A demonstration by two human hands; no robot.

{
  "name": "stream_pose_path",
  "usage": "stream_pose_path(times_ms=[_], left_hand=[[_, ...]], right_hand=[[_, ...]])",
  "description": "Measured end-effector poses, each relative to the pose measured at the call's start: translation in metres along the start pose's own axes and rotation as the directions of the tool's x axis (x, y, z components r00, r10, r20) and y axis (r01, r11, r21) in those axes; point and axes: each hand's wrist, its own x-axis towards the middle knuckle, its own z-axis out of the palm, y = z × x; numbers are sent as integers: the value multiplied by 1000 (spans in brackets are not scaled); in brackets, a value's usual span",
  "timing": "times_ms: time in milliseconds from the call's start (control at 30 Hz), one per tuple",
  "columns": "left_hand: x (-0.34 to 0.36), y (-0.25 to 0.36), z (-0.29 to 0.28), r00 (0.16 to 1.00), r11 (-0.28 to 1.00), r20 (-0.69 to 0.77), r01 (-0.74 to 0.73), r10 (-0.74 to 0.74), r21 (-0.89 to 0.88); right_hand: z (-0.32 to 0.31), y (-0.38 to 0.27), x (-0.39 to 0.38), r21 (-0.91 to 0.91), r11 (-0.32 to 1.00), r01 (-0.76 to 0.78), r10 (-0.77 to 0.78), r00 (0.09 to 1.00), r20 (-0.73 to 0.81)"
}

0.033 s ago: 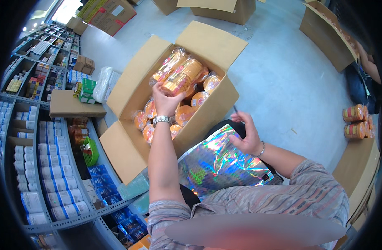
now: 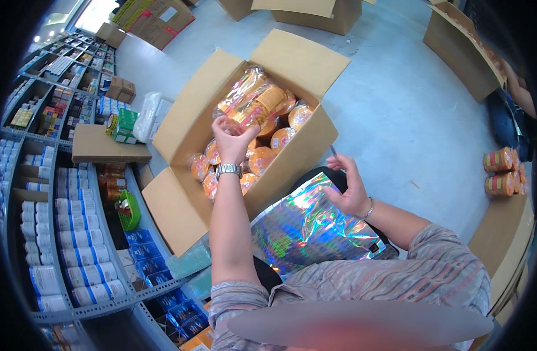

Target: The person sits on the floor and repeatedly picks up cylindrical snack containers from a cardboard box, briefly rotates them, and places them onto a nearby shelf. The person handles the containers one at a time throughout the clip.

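Observation:
My left hand is closed on the near end of a clear-wrapped pack of orange jars, which lies on top in an open cardboard carton. Below and around that pack, more orange jars in clear wrap fill the carton. To the carton's right my right hand has its fingers curled around a slim dark pen-like stick, whose tip points up; its exact kind is unclear. Across my lap, under the right hand, lies a shiny silver rainbow-sheen bag.
Shelves with white-and-blue rolls and blue packets run along the left. A green basket and a flat carton stand there. At right, a person's arm is beside another carton; stacked orange jars stand nearer.
The whole view has shifted very slightly. The top of the wrapped pack has moved a little under my left hand; my right hand stays in place.

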Motion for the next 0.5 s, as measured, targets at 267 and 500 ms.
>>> stream_pose_path(times_ms=[267,500], left_hand=[[-81,68,-95,994,810,78,104,-72,-578],[-184,130,-104,985,522,-31,-116,169,-845]], right_hand=[[-9,-45,56,433,816,-384,388,918,83],[0,-142,79,729,333,-598,460,778,428]])
